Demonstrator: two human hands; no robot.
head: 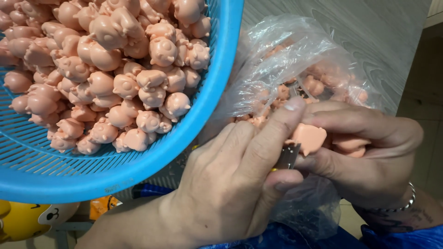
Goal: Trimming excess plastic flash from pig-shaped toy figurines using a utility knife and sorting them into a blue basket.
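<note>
Left hand (226, 184), nearest: fingers clamped on small blade (287, 157), handle hidden; right hand (369, 152) at 3 o'clock, fingers pinching pink figure (308, 137); clear bag (295, 64) behind, contents blurred; blue basket (138, 157) at 10 o'clock, cut off.

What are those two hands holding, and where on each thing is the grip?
The left hand grips a small blade by its handle end. The right hand pinches a pink figure around its body.
</note>
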